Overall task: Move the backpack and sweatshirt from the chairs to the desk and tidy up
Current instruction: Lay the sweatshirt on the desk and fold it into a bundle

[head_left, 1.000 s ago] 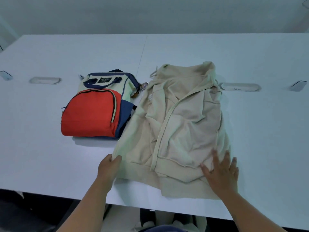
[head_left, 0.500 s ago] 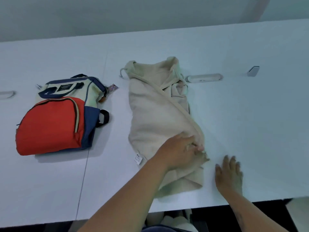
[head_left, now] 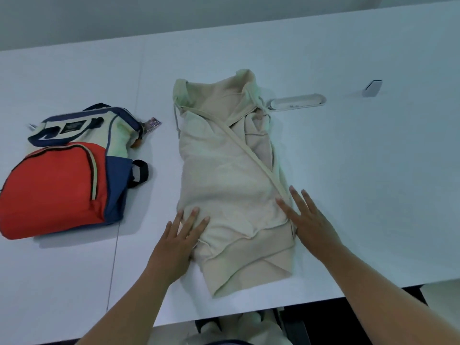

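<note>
A cream zip sweatshirt lies folded lengthwise on the white desk, hood end away from me. My left hand rests flat on its lower left edge, fingers spread. On the lower right edge my right hand lies flat, fingers apart. Neither hand grips the cloth. To the left lies the red, navy and cream backpack, flat on the desk, apart from the sweatshirt.
A white cable slot cover sits in the desk just right of the hood. A small grey-white block stands further right. The desk's near edge runs below the sweatshirt's hem. A seam splits the desk.
The left side of the sweatshirt has been folded over to the right, making it narrow. My left hand came back to the left edge and my right hand moved onto the right edge.
</note>
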Motion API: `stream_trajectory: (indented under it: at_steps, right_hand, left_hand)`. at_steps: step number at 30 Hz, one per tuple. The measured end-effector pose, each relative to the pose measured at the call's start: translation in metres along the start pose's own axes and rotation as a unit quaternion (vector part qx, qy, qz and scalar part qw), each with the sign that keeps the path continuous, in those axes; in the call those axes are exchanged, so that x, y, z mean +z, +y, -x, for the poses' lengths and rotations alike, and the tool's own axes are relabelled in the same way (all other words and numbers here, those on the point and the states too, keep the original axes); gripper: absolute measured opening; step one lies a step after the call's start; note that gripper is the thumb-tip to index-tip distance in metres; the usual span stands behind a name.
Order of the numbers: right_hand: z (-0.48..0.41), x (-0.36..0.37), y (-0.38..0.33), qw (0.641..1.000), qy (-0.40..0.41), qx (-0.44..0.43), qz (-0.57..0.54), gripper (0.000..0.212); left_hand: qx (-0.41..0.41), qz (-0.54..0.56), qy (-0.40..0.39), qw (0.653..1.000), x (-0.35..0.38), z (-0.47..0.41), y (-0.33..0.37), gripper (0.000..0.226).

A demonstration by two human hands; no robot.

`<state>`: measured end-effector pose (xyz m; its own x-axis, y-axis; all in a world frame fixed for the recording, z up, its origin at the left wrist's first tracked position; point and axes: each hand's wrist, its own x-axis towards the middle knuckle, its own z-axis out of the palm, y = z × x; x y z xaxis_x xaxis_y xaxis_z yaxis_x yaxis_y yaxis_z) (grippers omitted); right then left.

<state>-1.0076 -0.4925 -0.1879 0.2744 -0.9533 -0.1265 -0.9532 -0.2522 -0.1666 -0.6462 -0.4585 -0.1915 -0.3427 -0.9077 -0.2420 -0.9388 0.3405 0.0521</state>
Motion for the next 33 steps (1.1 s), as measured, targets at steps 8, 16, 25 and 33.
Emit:
stream_trajectory:
  at_steps: [8, 16, 25, 33]
  right_hand:
    - [0.0, 0.003, -0.01, 0.99, -0.094, -0.103, 0.006, 0.106]
    - [0.019, 0.008, -0.023, 0.984, 0.004, -0.171, 0.048, 0.098]
    - [0.014, 0.0, -0.028, 0.992, -0.023, -0.125, -0.024, 0.071]
    - [-0.014, -0.037, -0.045, 0.961, -0.061, 0.083, -0.257, 0.035]
  left_hand:
    - [0.011, -0.026, -0.012, 1.0, 0.005, -0.001, -0.031, 0.098]
    - [0.142, -0.092, 0.071, 0.983, 0.0, 0.016, -0.039, 0.067]
    - [0.111, 0.048, 0.049, 0.991, -0.006, 0.013, -0.039, 0.061]
    - [-0.082, 0.418, 0.008, 0.905, -0.055, -0.004, -0.034, 0.032]
